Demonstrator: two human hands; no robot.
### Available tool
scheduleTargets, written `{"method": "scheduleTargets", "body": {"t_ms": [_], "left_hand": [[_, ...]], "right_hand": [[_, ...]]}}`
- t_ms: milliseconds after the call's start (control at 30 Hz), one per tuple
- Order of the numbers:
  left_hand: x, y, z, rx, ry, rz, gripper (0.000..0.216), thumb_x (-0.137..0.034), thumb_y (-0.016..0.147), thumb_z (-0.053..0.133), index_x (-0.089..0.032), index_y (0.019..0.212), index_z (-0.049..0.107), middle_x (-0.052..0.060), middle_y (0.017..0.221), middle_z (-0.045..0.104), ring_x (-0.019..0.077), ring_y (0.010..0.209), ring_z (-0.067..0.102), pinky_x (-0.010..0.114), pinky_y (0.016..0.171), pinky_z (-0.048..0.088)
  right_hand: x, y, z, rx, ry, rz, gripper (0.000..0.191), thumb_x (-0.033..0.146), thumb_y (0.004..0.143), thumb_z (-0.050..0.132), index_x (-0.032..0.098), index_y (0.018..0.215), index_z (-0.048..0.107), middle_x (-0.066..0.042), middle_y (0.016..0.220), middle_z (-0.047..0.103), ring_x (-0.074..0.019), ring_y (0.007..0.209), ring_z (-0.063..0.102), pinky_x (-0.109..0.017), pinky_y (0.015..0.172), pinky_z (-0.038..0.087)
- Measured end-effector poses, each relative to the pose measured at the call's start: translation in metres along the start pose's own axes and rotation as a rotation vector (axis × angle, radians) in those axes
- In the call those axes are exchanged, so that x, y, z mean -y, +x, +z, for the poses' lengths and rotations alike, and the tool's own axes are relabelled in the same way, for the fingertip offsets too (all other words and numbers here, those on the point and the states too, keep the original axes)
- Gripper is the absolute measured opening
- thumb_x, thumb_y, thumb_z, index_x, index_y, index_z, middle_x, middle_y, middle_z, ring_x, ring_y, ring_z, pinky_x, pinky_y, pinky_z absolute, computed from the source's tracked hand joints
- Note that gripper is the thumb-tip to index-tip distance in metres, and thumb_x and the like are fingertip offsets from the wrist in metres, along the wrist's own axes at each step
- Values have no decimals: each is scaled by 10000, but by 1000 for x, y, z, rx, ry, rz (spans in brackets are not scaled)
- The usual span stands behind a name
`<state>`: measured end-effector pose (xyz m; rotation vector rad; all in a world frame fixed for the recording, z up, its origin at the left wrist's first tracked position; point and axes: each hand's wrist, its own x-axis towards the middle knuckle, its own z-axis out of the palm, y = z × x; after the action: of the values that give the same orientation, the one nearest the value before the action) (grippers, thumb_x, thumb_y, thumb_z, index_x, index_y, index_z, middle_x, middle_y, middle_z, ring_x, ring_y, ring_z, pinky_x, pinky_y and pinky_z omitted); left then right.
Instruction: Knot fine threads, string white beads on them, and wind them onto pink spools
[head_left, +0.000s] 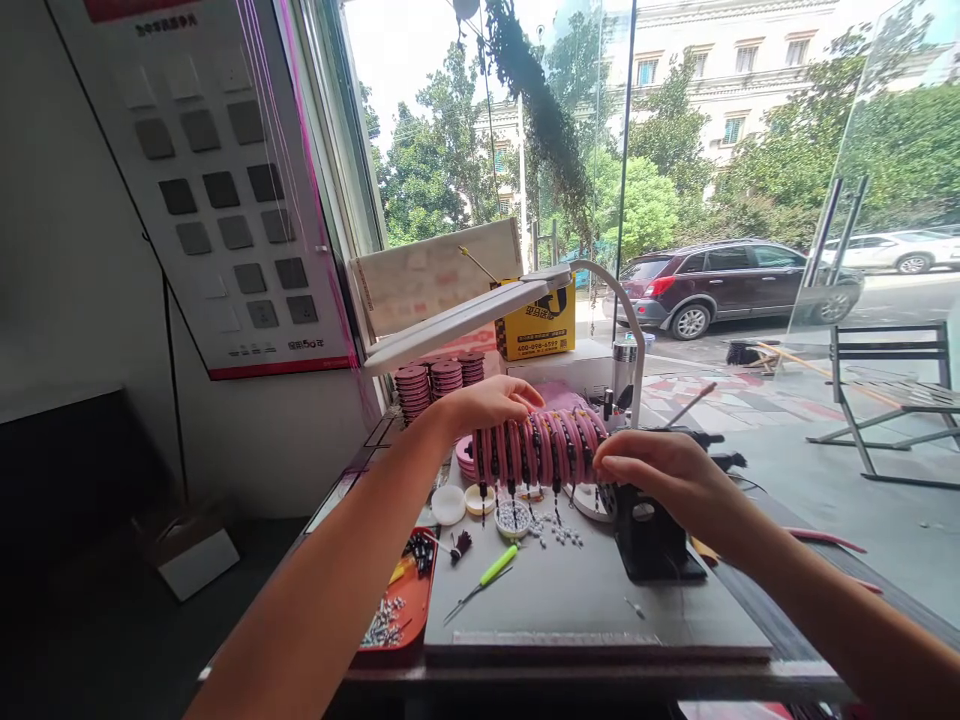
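Two hands on row of pink spools (536, 447), frame centre | left hand (491, 402) curls over left end | right hand (660, 472) pinches right end | likely light, loose; squeeze from both ends

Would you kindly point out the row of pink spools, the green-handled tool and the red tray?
row of pink spools (536, 448): head view, middle spool's rim.
green-handled tool (499, 570): head view, green handle.
red tray (417, 604): head view, bare right side.

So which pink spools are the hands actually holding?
The row of spools standing on edge, squeezed end to end between the left hand and right hand. The stacked spools behind lie flat, untouched.
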<state>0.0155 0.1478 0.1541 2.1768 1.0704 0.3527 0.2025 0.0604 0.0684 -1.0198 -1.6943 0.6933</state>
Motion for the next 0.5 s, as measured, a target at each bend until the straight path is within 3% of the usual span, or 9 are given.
{"method": "scheduleTargets", "body": {"t_ms": [167,300,400,500], "left_hand": [[3,1,-2,55,67,22,366,-90,625,456,-128,972,565,82,1010,647,162,868,614,277,756,475],[-1,0,-4,60,204,71,368,-131,709,415,-116,1050,550,98,1102,608,166,972,569,274,841,433],[-11,-2,3,64,347,116,370,-262,804,408,-140,1132,527,95,1185,560,192,1067,506,297,937,353],[-20,-4,16,41,476,116,485,-456,839,349,-193,1227,474,120,1192,534,275,1094,475,404,955,313]], "right_hand": [[6,-1,-4,-18,55,15,232,379,702,562,163,673,644,-11,606,594,-133,581,532,-228,553,430],[11,1,-14,-119,147,98,261,417,647,619,160,662,664,-21,569,618,-134,550,556,-235,545,456],[11,3,-22,-193,146,105,287,443,640,636,159,618,660,-26,555,619,-129,532,554,-241,540,457],[11,5,-26,-242,119,93,313,469,624,648,158,590,653,-17,531,600,-119,513,530,-238,528,438]]}}
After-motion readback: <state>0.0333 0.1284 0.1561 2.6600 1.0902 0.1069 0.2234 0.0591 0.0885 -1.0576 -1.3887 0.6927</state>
